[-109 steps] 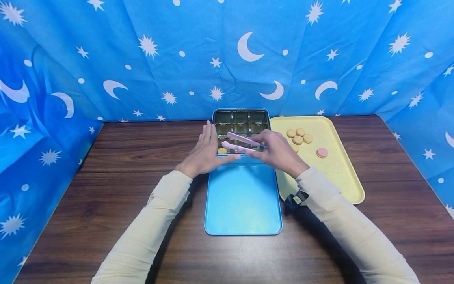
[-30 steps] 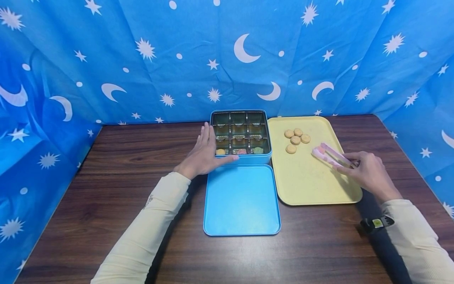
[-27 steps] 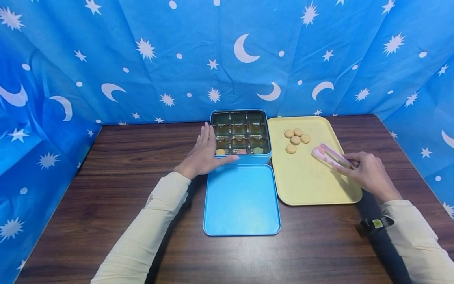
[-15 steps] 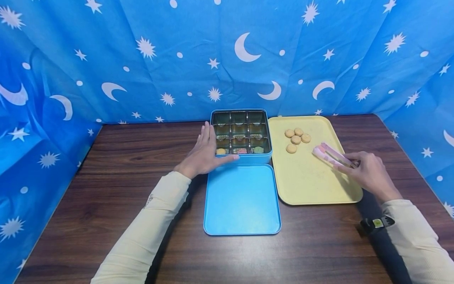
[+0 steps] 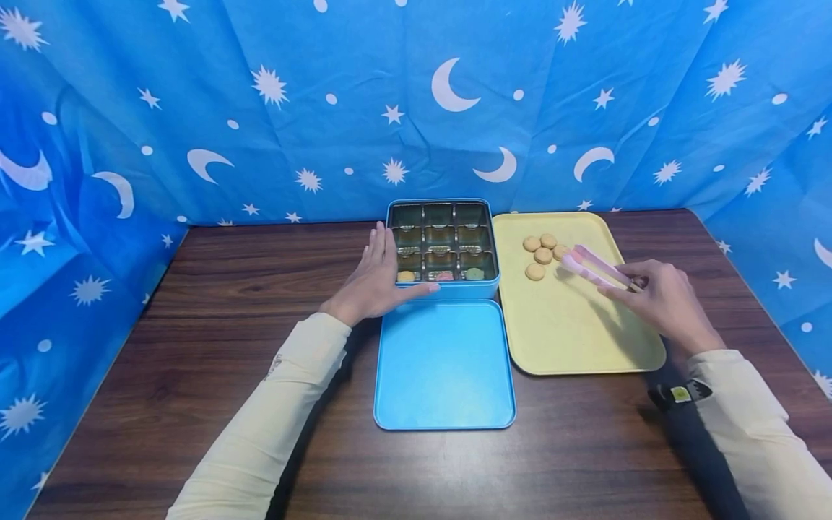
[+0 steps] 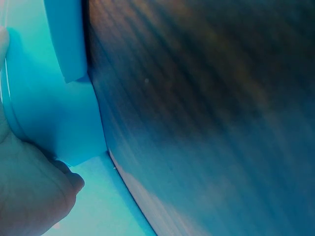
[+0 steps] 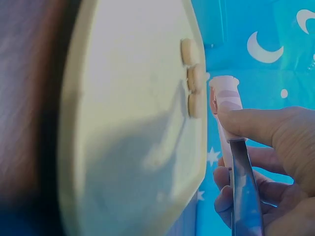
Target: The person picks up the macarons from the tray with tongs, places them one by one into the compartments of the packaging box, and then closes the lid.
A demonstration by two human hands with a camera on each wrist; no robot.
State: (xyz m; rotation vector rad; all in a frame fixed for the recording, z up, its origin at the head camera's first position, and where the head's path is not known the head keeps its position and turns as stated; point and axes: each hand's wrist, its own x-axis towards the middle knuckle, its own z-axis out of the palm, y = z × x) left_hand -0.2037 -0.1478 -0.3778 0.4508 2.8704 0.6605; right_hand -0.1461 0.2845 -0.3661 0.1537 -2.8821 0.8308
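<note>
My right hand (image 5: 669,300) holds a pair of tongs (image 5: 598,269) with pink tips above the yellow tray (image 5: 578,332). Between the tips is a pink sandwich cookie (image 7: 213,102), partly hidden by the tongs, clearest in the right wrist view. My left hand (image 5: 370,285) rests along the left side and front of a blue box (image 5: 455,290), fingers straight and thumb stretched across the front. The box has a divided insert; its front row holds a yellow cookie (image 5: 406,276), a pink cookie (image 5: 444,276) and a green cookie (image 5: 475,274).
Several tan cookies (image 5: 542,256) lie in a cluster at the tray's back left. A blue lid (image 5: 445,368) lies flat in front of the box. Behind the wooden table (image 5: 247,318) hangs a blue curtain (image 5: 364,94) with moons and stars.
The tongs took hold of the pink cookie on the tray's right side; my right hand has since lifted it and moved slightly left. My left hand stays on the box.
</note>
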